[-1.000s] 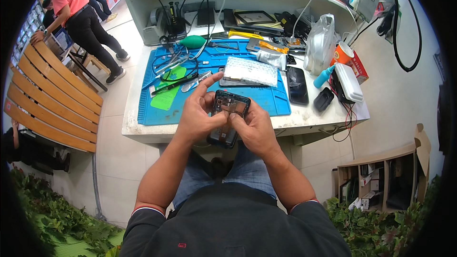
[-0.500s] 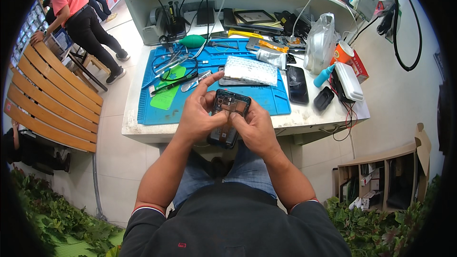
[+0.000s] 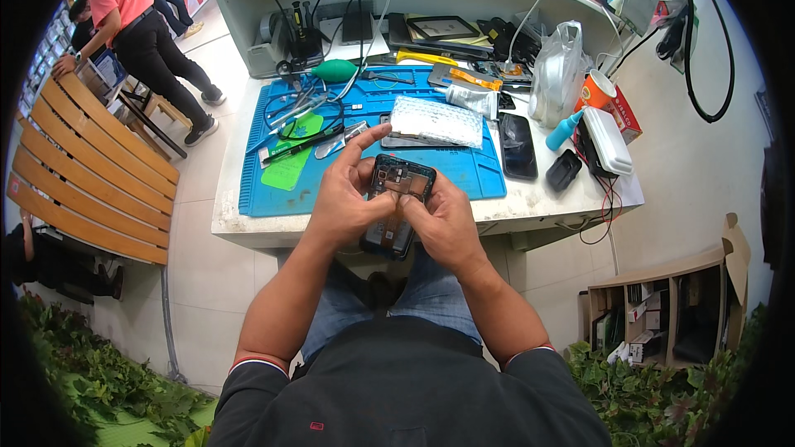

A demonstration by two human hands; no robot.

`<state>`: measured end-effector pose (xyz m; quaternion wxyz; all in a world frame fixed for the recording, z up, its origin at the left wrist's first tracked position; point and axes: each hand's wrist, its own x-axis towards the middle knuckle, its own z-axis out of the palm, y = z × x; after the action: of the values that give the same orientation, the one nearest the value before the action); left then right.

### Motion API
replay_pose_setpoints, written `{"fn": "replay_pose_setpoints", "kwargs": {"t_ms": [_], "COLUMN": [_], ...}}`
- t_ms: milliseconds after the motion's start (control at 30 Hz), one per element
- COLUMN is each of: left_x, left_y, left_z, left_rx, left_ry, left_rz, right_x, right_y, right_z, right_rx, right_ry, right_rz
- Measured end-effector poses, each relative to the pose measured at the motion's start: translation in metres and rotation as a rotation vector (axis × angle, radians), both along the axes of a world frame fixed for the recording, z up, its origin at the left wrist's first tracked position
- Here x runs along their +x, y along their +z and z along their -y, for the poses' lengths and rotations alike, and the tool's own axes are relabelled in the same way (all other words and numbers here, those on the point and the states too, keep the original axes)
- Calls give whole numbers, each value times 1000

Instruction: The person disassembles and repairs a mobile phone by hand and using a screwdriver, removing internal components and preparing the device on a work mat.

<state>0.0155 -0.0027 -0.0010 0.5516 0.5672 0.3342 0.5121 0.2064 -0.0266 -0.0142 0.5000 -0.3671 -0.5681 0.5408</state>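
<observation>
head view: both hands, left hand (image 3: 346,199) and right hand (image 3: 443,223), are grasping an opened phone (image 3: 396,203) beyond the tabletop (image 3: 513,207) edge, risking a drop onto the lap.

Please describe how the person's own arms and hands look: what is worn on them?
Both hands, left hand and right hand, are bare, with no gloves; no rings or watch can be made out. The forearms are bare too. Short dark sleeves end above the elbows, each cuff edged with thin red and white stripes.

Tools (image 3: 310,128) crowd the blue mat (image 3: 464,170); its near strip seems open.
</observation>
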Motion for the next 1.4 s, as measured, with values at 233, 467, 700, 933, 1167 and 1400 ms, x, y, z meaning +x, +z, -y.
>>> {"fn": "replay_pose_setpoints", "kwargs": {"t_ms": [233,467,700,933,1167,1400], "left_x": [-7,-8,-4,-6,-1,-4], "left_y": [-5,4,-2,-9,-1,-2], "left_z": [0,4,4,3,7,6], "left_rx": [-20,-73,-16,-19,-65,-61], "left_ry": [-37,-28,25,52,58,49], "left_rz": [57,-21,-57,-76,51,31], "right_x": [0,13,11,9,12,8], "right_y": [0,-21,-18,-19,-28,-11], "right_z": [-4,-19,-19,-18,-21,-14], "right_rx": [-103,-269,-255,-210,-219,-297], "right_ry": [23,71,59,67,92,83], "right_rz": [-220,-292,-325,-355,-367,-402]}}
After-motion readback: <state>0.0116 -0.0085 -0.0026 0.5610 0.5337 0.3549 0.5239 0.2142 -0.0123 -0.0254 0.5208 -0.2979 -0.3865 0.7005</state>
